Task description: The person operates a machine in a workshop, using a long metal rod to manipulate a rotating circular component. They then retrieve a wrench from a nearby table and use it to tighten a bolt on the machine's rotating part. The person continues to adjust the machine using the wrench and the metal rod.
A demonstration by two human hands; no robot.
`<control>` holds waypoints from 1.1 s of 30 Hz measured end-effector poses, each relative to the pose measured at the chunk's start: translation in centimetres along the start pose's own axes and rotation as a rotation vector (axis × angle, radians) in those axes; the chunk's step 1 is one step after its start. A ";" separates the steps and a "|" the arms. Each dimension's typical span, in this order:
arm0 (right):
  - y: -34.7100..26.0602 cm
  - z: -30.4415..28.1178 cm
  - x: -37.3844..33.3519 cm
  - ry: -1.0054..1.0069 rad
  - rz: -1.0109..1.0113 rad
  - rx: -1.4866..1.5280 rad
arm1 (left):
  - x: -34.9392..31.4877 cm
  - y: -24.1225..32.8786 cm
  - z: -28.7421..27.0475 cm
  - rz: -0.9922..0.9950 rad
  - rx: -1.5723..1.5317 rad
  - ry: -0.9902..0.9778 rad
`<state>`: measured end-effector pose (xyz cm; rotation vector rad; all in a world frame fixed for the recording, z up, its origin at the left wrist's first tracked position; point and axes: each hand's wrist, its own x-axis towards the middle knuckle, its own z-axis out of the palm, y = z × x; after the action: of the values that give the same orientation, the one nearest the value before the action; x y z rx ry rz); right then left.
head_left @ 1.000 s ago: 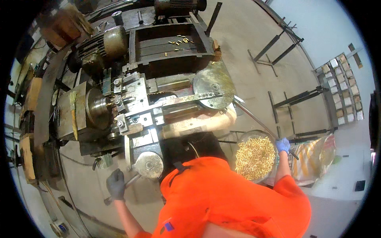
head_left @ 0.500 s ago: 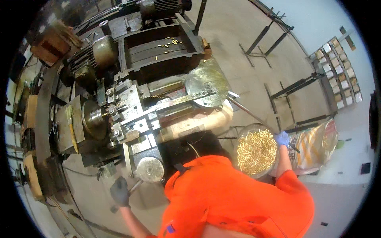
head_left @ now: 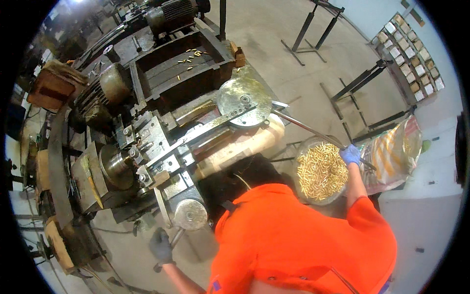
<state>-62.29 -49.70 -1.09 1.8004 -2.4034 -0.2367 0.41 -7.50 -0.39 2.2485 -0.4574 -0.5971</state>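
My left hand, in a dark grey glove, is closed round the lower lever, which slants down from a small round metal disc on the machine's near side. Out to the right, my right hand in a blue glove wraps round a long metal lever running from a larger round disc. Just left of that hand is a round tub heaped with small brass-coloured cylindrical pieces. Between the levers lies the metal slide, facing a round spindle.
A dark metal tray behind the slide holds several brass pieces. Motors and a brush are at the left. A striped sack lies right of the tub. Metal stands occupy the floor beyond.
The view has turned and shifted, so the machine appears tilted and the tub higher. Both hands keep their hold on the levers. A flat link by the small disc, blurred before, is now sharp.
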 end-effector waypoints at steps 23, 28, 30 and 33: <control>0.7 0.7 -2.5 -0.004 0.025 0.012 | -0.8 2.2 -0.4 0.081 0.258 0.138; -0.2 -0.7 -4.1 0.011 0.032 0.027 | -0.8 2.3 -0.6 0.059 0.261 0.134; 0.3 -0.7 -4.5 0.007 0.048 0.000 | -0.5 2.3 -0.3 0.086 0.253 0.130; -0.1 -1.2 -4.7 -0.045 -0.079 -0.014 | -0.5 0.8 -0.2 0.167 0.273 0.157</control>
<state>-60.64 -45.32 0.06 1.9060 -2.3570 -0.3042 -0.01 -7.66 0.44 2.4604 -0.6726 -0.2820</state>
